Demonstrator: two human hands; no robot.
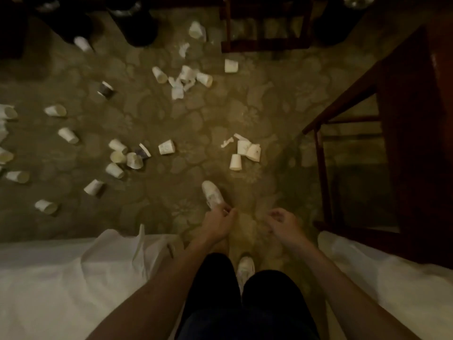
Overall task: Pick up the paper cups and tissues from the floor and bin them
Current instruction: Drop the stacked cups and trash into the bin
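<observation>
Several white paper cups lie tipped over across the patterned carpet: a group (134,160) at centre left, three cups (236,161) just ahead of me, and more (204,79) farther off. Crumpled tissues lie by the near cups (226,142) and in the far heap (177,90). A dark cup (106,89) lies apart on the left. My left hand (220,223) and my right hand (282,223) hang side by side above the floor, fingers loosely curled, holding nothing. A dark round bin (139,25) stands at the far end.
White cloth-covered surfaces flank me at left (61,278) and right (392,278). A dark wooden table (411,143) fills the right side, and a wooden chair (267,42) stands at the far middle. My white shoe (212,193) is stepped forward.
</observation>
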